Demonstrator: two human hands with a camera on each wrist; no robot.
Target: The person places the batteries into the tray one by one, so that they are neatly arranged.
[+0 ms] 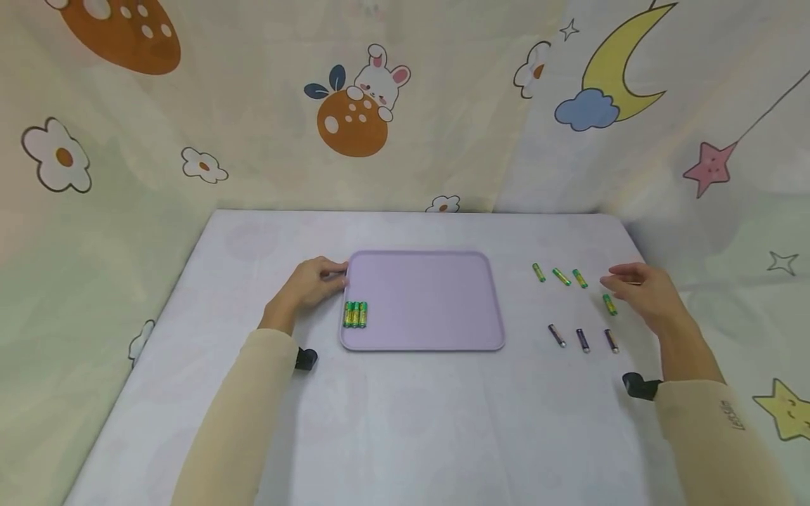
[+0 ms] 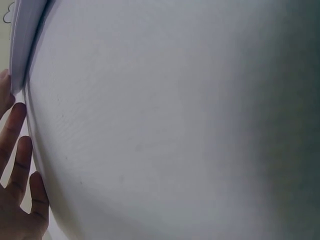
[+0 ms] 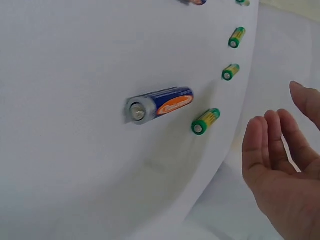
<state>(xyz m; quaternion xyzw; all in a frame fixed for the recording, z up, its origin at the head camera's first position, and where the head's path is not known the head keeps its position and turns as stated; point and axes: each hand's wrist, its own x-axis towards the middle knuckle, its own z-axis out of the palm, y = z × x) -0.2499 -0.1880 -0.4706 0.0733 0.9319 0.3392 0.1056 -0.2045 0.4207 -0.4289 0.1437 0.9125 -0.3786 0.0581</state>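
Observation:
My left hand (image 1: 315, 282) is at the left side of a light purple tray (image 1: 430, 302), its fingertips touching the rim; in the left wrist view its fingers (image 2: 20, 165) are fairly straight. Three green-and-yellow batteries (image 1: 356, 315) lie side by side in the tray's lower left corner. My right hand (image 1: 648, 292) hovers over the table's right side with nothing held, thumb and fingers apart in the right wrist view. Just below its fingertips lies a green battery (image 1: 609, 304). Three more green batteries (image 1: 561, 277) lie to its left.
Nearer me on the right lie three dark blue batteries (image 1: 583, 341); one blue battery (image 3: 162, 104) with an orange label looms large in the right wrist view. White cloth covers the table (image 1: 405, 422). A patterned curtain (image 1: 266, 105) hangs behind it and along the sides.

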